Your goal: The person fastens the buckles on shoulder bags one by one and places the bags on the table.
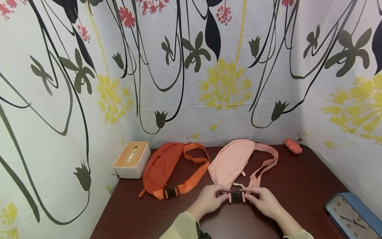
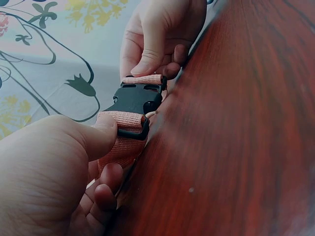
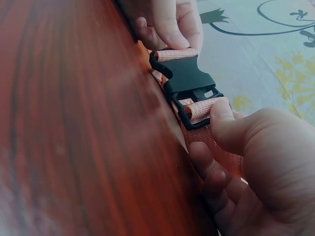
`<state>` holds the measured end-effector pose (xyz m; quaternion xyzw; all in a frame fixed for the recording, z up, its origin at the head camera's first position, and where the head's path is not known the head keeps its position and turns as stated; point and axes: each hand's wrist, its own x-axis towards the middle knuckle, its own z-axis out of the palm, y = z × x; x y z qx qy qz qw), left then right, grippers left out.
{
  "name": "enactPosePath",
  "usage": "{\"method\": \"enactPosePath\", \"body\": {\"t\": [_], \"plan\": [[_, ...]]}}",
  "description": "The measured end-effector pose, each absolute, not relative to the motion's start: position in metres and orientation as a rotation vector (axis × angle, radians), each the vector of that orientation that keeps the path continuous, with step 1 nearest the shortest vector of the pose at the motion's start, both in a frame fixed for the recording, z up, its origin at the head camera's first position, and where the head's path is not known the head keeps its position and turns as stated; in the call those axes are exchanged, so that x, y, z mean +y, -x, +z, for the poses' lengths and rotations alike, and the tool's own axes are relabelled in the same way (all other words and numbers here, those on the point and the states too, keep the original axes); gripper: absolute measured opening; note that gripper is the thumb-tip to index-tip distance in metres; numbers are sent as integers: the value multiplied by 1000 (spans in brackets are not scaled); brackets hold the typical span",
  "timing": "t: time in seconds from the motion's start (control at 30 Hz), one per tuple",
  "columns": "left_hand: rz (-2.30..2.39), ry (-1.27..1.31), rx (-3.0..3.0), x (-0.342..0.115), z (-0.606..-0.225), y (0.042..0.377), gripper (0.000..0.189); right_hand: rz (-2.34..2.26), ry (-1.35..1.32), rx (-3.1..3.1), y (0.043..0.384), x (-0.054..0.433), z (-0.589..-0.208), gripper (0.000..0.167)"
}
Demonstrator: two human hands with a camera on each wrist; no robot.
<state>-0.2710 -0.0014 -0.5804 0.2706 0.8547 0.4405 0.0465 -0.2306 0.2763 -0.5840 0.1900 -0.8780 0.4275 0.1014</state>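
A pink waist bag (image 1: 231, 161) lies on the dark red-brown table, with its strap (image 1: 268, 161) looped to the right. At its near end, a black side-release buckle (image 1: 236, 197) is held between both hands. My left hand (image 1: 210, 199) pinches one half where the pink webbing (image 2: 120, 147) passes through it, thumb on top. My right hand (image 1: 264, 200) pinches the other half by its webbing (image 3: 199, 110). The two buckle halves (image 3: 187, 73) meet in line; whether they are fully latched I cannot tell.
An orange waist bag (image 1: 162, 164) with its buckle (image 1: 171, 193) joined lies left of the pink one. Farther left stands a tissue box (image 1: 131, 171) with a wooden lid. A small coral-coloured object (image 1: 293, 146) sits at the back right, and a blue clock (image 1: 352, 215) at the front right.
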Motion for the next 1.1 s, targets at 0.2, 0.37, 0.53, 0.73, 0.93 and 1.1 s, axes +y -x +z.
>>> {"method": "enactPosePath", "body": {"t": [0.2,0.37,0.53,0.73,0.93,1.1], "plan": [[1359,-842,2607,-2,-580,271,19,1250,-569,-2584,231,274,-585,17],[1359,-848,2612,-2,-581,272,19,1253,-559,-2558,231,268,-585,18],[1355,-857,2633,-2,-581,272,18,1263,-521,-2547,232,260,-585,17],[1354,-846,2636,-1,-582,272,17,1289,-509,-2559,232,260,-585,18],[1355,-842,2631,-1,-582,271,18,1302,-504,-2587,232,261,-586,18],[1349,-834,2626,-1,-581,270,18,1320,-494,-2601,230,262,-587,18]]}}
